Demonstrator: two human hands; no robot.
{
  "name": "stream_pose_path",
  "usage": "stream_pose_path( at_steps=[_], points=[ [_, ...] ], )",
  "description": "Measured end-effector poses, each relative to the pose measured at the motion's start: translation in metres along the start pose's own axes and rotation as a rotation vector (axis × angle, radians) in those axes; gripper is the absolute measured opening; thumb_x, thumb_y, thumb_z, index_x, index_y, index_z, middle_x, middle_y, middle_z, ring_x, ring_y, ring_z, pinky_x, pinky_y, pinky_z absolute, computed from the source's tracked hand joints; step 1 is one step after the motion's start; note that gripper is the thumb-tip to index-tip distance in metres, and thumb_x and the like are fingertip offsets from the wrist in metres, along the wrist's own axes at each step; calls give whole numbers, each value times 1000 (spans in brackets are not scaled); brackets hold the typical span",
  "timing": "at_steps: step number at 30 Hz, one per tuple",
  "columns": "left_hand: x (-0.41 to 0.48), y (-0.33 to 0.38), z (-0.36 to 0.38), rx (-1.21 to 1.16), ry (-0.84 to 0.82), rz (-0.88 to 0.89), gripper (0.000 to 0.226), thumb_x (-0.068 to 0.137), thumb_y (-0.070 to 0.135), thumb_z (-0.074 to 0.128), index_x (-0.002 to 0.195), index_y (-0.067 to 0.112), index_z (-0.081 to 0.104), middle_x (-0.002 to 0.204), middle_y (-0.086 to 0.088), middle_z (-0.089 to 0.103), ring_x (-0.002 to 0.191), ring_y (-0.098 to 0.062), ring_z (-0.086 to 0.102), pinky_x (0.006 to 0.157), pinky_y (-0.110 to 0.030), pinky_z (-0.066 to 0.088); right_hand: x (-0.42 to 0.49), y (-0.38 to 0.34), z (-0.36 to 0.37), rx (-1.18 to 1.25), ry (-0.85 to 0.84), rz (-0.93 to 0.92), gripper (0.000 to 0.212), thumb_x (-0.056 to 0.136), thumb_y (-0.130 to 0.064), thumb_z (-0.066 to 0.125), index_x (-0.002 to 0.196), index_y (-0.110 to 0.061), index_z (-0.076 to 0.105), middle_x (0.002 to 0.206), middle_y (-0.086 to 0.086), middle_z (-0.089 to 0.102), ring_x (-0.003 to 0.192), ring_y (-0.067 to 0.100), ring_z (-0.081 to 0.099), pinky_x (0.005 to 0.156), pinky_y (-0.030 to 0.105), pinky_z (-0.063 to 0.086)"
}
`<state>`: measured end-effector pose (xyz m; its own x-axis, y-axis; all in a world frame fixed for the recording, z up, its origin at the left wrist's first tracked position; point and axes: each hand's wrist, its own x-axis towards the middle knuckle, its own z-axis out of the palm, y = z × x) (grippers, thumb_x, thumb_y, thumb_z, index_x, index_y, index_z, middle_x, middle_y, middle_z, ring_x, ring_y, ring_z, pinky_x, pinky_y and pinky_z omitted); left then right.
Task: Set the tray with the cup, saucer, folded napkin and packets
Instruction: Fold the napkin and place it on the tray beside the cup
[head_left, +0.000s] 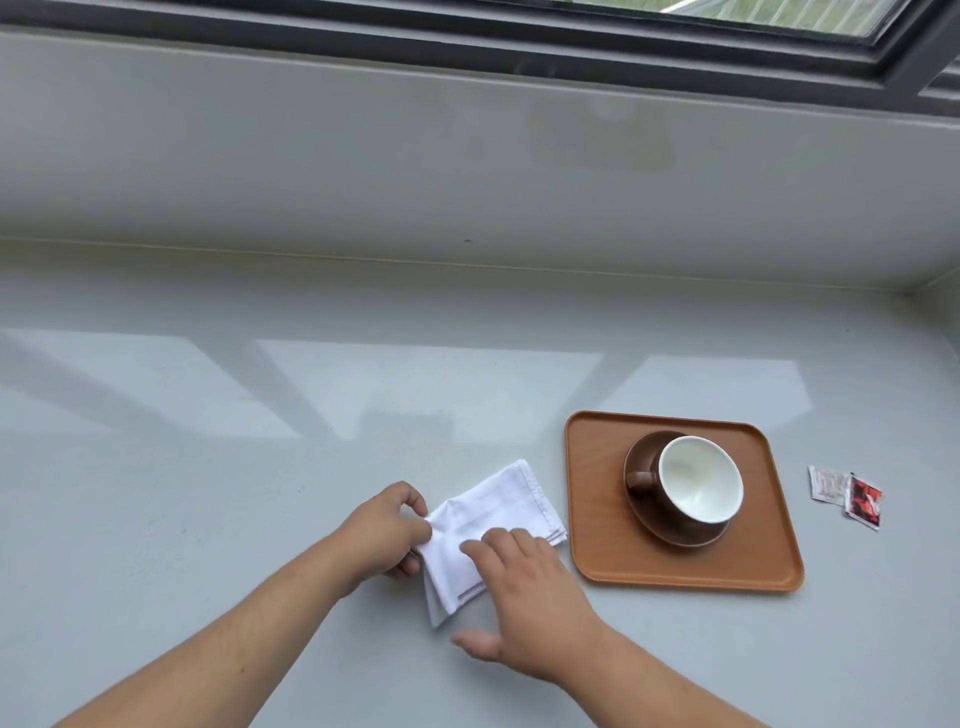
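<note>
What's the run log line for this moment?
stage: folding napkin | left hand: pinching edge | right hand: pressing flat | cup, saucer: on tray | packets: off tray

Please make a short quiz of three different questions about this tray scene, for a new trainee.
1. True or false: the cup stands on the saucer on the tray.
2. Where do the packets lie? A) on the tray B) on the counter, right of the tray C) under the napkin
3. Which hand pinches the edge of the napkin?

Key:
1. True.
2. B.
3. The left hand; the right hand presses flat on the napkin.
</note>
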<state>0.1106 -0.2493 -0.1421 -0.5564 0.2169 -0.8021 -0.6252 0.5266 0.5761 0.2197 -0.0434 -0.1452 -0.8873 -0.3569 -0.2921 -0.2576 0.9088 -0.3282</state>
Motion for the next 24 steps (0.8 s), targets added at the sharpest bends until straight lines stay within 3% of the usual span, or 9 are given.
stream_pose_path(
  at_steps=[3,5,11,13,16,19,21,24],
  points=[
    [-8,3,9,-49,-116,-10,24,83,10,55,105,16,62,65,-7,68,57,-23,65,57,-31,56,-3,-3,9,28,70,30,59,74,-49,61,128,-26,53,114,-2,55,100,27,54,85,39,49],
    [-11,6,12,-82,-160,-18,25,85,11,57,109,16,62,71,-10,69,59,-24,65,59,-31,58,-4,-3,9,61,112,35,53,73,-45,62,123,-26,56,110,-4,55,97,26,55,83,38,49],
    [-12,17,17,-251,-202,-38,18,93,10,64,110,9,60,69,-3,72,69,-26,72,68,-34,62,-12,-4,12,160,159,42,77,70,-74,63,127,-24,50,114,-8,50,103,19,47,91,32,41],
    [-12,21,20,-291,-219,-52,15,95,11,63,109,10,60,76,-6,76,76,-27,76,69,-34,62,-12,-5,11,187,211,100,61,76,-64,63,122,-25,52,110,-8,52,100,18,48,87,31,43],
    [-13,26,20,-324,-256,-62,22,95,20,63,115,9,63,98,-12,80,84,-28,76,72,-34,62,-12,-3,3,309,266,212,17,82,-33,57,94,-31,46,87,-9,49,81,17,47,70,32,41],
    [-12,30,17,-169,-230,-12,35,81,23,63,116,21,68,98,-3,78,72,-22,64,66,-34,54,-14,6,-4,475,221,340,16,84,-26,48,78,-31,34,69,-9,42,68,13,39,58,33,32],
    [-11,32,14,84,-230,85,38,73,22,61,107,38,69,85,9,68,67,-13,56,63,-27,46,-15,14,-7,564,197,430,15,87,-31,49,78,-30,38,65,-6,44,63,15,40,55,35,31],
    [-5,35,18,349,-202,238,30,77,25,66,101,43,67,84,13,62,63,-7,53,60,-22,44,-15,23,-13,622,163,478,17,90,-32,54,81,-22,44,66,-3,50,61,17,45,54,36,34]
  ],
)
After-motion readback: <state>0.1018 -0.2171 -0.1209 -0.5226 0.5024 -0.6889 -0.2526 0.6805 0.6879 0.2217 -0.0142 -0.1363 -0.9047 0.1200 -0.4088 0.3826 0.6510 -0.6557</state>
